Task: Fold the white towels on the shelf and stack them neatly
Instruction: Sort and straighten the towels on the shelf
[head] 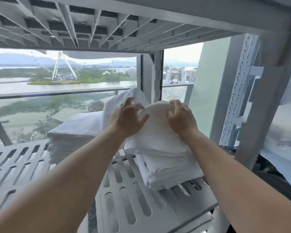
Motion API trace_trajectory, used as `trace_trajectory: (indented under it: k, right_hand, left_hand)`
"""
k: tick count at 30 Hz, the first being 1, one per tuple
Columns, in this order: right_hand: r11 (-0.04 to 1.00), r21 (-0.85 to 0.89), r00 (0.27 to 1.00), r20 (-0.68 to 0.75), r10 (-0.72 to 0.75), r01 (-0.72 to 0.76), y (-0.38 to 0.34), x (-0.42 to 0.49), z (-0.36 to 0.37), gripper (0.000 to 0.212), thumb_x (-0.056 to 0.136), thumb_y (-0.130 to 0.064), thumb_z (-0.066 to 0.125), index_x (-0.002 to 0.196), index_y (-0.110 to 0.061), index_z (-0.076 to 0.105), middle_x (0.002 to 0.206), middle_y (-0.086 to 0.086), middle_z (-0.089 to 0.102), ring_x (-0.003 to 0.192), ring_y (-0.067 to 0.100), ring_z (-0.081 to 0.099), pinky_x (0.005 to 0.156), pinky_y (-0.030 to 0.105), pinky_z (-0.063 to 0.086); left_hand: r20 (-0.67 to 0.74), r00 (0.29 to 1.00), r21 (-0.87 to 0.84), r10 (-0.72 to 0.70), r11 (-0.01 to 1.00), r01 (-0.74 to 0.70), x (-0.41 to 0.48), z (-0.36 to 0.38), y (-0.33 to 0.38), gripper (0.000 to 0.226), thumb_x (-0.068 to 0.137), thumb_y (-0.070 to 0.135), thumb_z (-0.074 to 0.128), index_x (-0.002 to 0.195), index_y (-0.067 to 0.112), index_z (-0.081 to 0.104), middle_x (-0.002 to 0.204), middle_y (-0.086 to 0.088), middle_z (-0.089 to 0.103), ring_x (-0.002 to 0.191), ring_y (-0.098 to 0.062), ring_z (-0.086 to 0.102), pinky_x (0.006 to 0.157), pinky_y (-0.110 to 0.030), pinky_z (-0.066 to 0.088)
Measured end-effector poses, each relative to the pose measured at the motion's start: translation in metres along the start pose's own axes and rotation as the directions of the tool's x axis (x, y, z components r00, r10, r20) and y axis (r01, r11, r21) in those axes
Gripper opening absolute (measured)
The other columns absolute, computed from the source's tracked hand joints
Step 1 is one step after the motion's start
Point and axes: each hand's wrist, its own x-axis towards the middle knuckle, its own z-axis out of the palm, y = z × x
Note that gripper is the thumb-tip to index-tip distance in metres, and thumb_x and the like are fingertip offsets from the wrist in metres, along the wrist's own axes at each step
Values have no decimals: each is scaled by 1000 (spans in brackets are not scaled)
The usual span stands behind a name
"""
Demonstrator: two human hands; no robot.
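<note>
White towel (158, 135) is bunched on the folded pile (168, 172) beneath the grip, clutched by the right hand (180, 118); whether the left hand (128, 118) holds it cannot be told. The pile could be dragged askew by uneven pulling.

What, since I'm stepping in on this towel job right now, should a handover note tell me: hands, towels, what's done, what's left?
Left hand: fingers curled at the top towel; I cannot tell whether it grips.
Right hand: grips the top towel's rounded fold.
Things: the top towel lies bunched and partly raised on the right stack. A taller left stack sits beside it on the slotted shelf.
Done: two stacks of folded towels.
Left: finish folding the top towel, flatten it and square it on the right stack.
</note>
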Motion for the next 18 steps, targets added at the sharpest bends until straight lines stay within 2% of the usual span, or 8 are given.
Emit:
trace_trajectory:
  k: [7,11,15,18]
  right_hand:
    - [998,55,1000,-31,-1,3,17,4,-1,42,91,-21,47,133,-14,53,121,17,61,111,37,57,97,45,47]
    - [997,76,996,-90,16,-10,19,5,1,36,90,-17,45,123,-15,59,114,14,65,105,34,60,89,42,49]
    - [996,92,984,-175,6,10,20,2,4,24,96,-19,42,102,-17,66,99,9,70,93,33,62,74,38,46]
    - [997,75,976,-216,-4,21,17,3,-3,27,100,-23,42,97,-19,68,93,7,72,89,33,63,67,35,41]
  left_hand:
    - [-9,998,41,-57,998,58,11,10,12,32,91,41,64,113,18,69,132,-10,57,117,-32,56,100,-49,47]
    - [-24,996,42,-82,996,83,10,2,18,25,95,40,59,108,23,73,132,-5,58,119,-29,56,99,-45,47]
    - [-49,994,35,-94,995,96,8,-4,21,23,97,36,61,110,23,74,142,-3,53,128,-26,51,103,-40,43]
    - [-101,989,-48,-111,993,106,8,-6,22,21,96,33,63,106,19,75,138,-4,56,123,-27,55,96,-34,42]
